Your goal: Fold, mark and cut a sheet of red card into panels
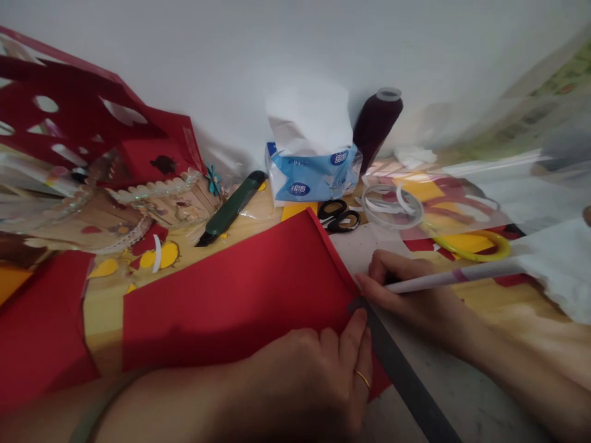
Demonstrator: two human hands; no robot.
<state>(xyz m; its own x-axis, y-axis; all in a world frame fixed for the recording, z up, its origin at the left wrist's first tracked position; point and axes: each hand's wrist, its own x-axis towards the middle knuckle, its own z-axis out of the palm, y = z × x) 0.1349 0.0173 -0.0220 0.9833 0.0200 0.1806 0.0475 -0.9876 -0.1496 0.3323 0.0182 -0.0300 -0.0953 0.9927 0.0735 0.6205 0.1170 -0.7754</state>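
L fingers (359, 320) on ruler (409, 384), grip unclear, red paper (231, 283) beneath, R fingers (376, 292) gripping pen (434, 280) nr paper edge

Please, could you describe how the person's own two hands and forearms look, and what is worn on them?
The left hand wears a thin, gold-coloured ring on one finger; a blurred, greyish-green band circles that forearm. The right hand shows no ring or band. No gloves or sleeves are visible.

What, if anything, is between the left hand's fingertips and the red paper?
The grey ruler is: the left hand has fingertips on its far end, at the right edge of the red paper.
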